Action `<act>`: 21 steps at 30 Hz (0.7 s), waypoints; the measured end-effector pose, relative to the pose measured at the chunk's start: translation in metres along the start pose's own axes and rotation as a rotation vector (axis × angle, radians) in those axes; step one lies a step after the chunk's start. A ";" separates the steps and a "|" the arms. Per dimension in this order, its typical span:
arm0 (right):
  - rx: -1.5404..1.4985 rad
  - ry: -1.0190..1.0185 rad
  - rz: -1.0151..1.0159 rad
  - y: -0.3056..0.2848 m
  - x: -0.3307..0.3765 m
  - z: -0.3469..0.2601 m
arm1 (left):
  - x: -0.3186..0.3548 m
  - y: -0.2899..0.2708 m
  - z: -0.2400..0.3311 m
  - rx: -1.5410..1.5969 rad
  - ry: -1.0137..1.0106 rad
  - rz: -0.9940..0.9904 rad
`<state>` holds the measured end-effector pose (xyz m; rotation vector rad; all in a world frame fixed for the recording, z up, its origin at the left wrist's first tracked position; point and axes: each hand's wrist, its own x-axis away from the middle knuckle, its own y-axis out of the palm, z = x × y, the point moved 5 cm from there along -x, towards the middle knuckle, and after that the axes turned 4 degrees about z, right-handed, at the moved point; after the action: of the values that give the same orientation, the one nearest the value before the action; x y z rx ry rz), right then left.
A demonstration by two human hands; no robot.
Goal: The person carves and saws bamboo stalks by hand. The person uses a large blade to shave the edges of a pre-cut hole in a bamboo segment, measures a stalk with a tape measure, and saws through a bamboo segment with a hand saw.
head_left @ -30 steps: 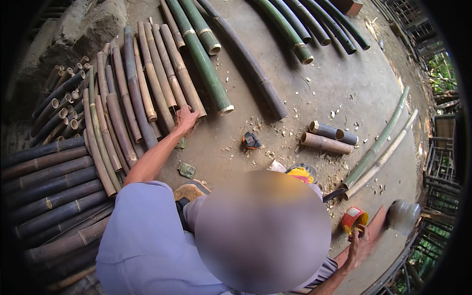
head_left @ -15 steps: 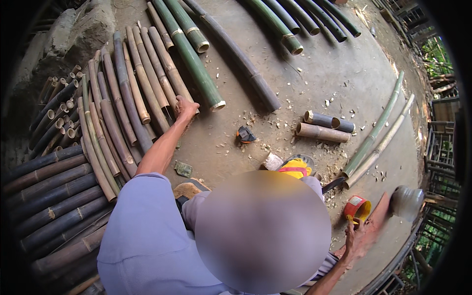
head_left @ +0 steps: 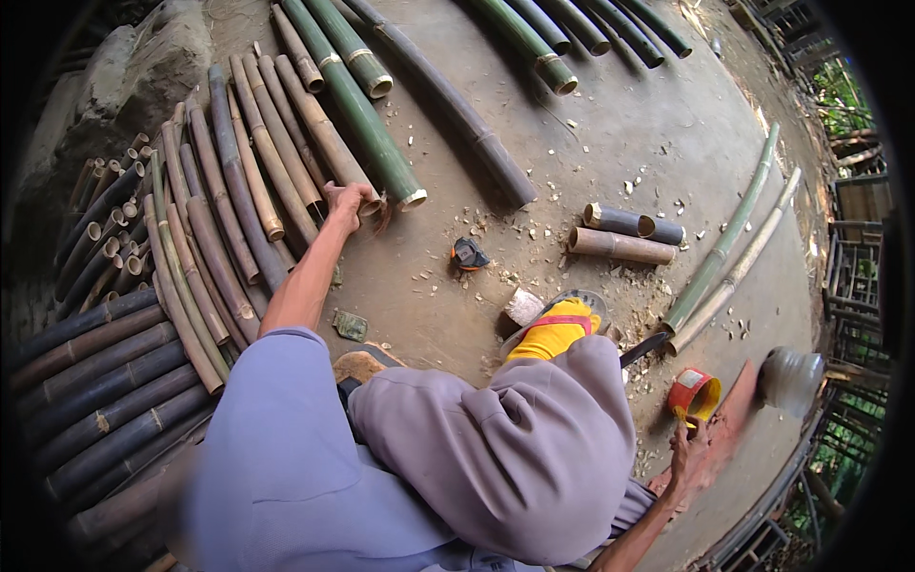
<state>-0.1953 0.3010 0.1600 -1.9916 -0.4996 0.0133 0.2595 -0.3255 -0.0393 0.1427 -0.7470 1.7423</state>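
Observation:
My left hand (head_left: 348, 202) is stretched far forward, its fingers curled over the near end of a brown bamboo pole (head_left: 319, 129). That pole lies in a row of brown poles, next to a long green bamboo pole (head_left: 367, 119). My right hand (head_left: 688, 450) rests low at the right on a reddish board (head_left: 734, 419), fingers spread and holding nothing. A red and yellow cup-like container (head_left: 694, 394) stands just above it. My bent knee in grey cloth fills the lower middle. My foot in a yellow sock (head_left: 553, 329) sits in a sandal.
Dark bamboo poles (head_left: 91, 381) are stacked at the left. Two short bamboo pieces (head_left: 620, 246) and a small black tool (head_left: 467, 255) lie ahead among chips. Split green strips (head_left: 724, 248) lie at the right. Also there are a grey jug (head_left: 791, 377), a dark blade (head_left: 643, 348) and a wood block (head_left: 522, 305).
My left hand has slid a little farther up onto the end of the brown pole. My right hand stays on the board by the red container.

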 end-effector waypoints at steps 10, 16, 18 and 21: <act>0.010 0.038 -0.017 0.004 0.001 -0.021 | 0.043 0.033 0.022 0.720 -0.271 -0.429; 0.106 0.069 -0.015 0.005 -0.002 -0.023 | 0.123 0.043 0.002 0.362 0.159 -0.555; 0.122 0.036 -0.006 0.008 -0.003 -0.017 | 0.149 0.052 0.016 0.213 0.290 -0.688; 0.148 0.028 0.035 0.002 -0.007 -0.036 | 0.171 0.054 0.029 -0.063 0.547 -0.732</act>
<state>-0.1928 0.2663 0.1733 -1.8532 -0.4327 0.0428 0.1479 -0.2058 0.0403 -0.0979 -0.2814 0.9823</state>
